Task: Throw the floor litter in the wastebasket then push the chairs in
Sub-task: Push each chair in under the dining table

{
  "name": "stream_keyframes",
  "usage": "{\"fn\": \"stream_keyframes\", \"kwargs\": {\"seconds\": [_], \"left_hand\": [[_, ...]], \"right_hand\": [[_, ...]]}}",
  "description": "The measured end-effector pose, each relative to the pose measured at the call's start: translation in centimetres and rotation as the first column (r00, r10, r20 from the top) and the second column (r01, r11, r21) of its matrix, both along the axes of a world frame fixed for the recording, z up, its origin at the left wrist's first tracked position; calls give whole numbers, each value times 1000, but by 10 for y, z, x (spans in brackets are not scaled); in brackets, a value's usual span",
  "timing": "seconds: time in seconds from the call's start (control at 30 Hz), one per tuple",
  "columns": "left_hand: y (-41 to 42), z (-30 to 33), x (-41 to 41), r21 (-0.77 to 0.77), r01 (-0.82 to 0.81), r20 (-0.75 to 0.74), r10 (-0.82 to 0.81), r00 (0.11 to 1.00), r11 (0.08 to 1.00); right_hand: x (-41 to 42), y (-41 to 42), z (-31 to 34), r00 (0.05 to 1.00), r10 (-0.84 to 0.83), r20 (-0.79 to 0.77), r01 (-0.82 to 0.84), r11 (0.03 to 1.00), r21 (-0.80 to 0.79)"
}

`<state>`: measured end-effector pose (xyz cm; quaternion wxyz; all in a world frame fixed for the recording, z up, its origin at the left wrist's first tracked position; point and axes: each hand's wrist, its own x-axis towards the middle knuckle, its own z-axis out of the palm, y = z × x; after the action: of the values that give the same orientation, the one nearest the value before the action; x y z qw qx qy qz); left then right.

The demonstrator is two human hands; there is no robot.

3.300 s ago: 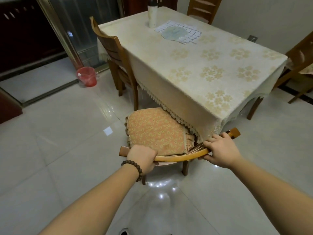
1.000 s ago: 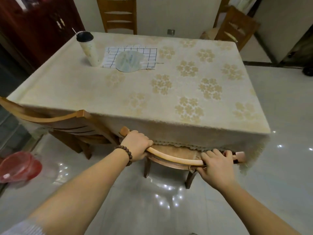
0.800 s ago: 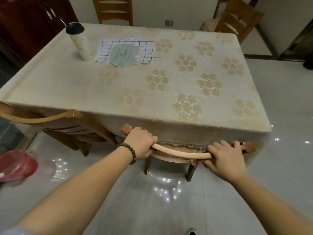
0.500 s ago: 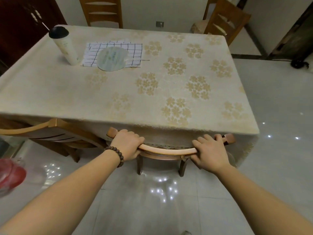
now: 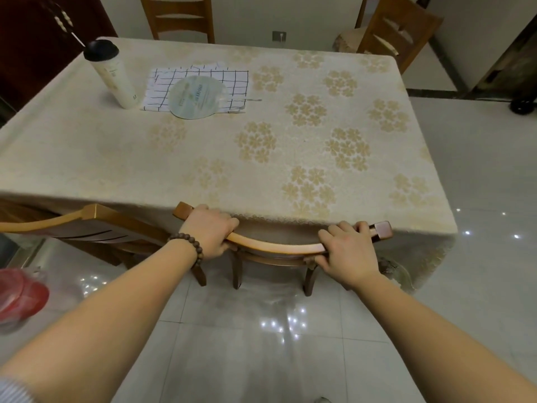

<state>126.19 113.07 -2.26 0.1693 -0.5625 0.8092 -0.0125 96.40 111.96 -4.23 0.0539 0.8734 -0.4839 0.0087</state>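
A wooden chair (image 5: 276, 248) stands tucked under the near edge of the table (image 5: 122, 158), its seat hidden by the cream flowered cloth. My left hand (image 5: 207, 231) grips the left end of its curved top rail. Near the rail's right end my right hand (image 5: 347, 253) grips it too. A second wooden chair (image 5: 87, 225) stands beside it on the left, its back close to the table edge. The red wastebasket (image 5: 21, 298) sits on the floor at the far left, partly cut off.
On the table stand a white bottle (image 5: 112, 75) with a black cap, a checked cloth (image 5: 235, 80) and a round fan (image 5: 197, 97). Another chair (image 5: 177, 17) is at the far side, one more chair (image 5: 398, 33) at the far right. Glossy tiled floor lies around me.
The chair has slid from out in the room to under the table, its cushion now hidden by the cloth. Both hands kept their grip on the rail.
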Motion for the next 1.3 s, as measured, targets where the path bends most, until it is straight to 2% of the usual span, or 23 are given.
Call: {"fn": "stream_keyframes", "kwargs": {"seconds": [0.17, 0.33, 0.5, 0.73, 0.87, 1.03, 1.3], "left_hand": [[6, -4, -4, -58, -64, 11, 65, 998, 996], [24, 6, -19, 50, -256, -72, 259, 963, 965], [62, 24, -34, -37, -344, -263, 323, 909, 938], [115, 41, -66, -217, -364, -441, 242, 864, 906], [136, 39, -89, -193, -385, -493, 250, 833, 902], [151, 35, -123, -217, -345, -507, 197, 839, 913], [169, 19, -212, -132, -163, -535, 68, 842, 978]], "right_hand": [[3, 2, 5, 999, -31, -38, 32, 999, 20], [6, 6, 19, 992, -67, -111, 85, 983, 165], [1, 30, 42, 991, -128, 39, 124, 986, 109], [-10, 86, 63, 935, -251, 249, 247, 968, 48], [-18, 117, 66, 899, -324, 296, 324, 945, 49], [-40, 152, 63, 846, -411, 340, 419, 906, 51], [-119, 220, 42, 697, -621, 359, 637, 766, 87]]}}
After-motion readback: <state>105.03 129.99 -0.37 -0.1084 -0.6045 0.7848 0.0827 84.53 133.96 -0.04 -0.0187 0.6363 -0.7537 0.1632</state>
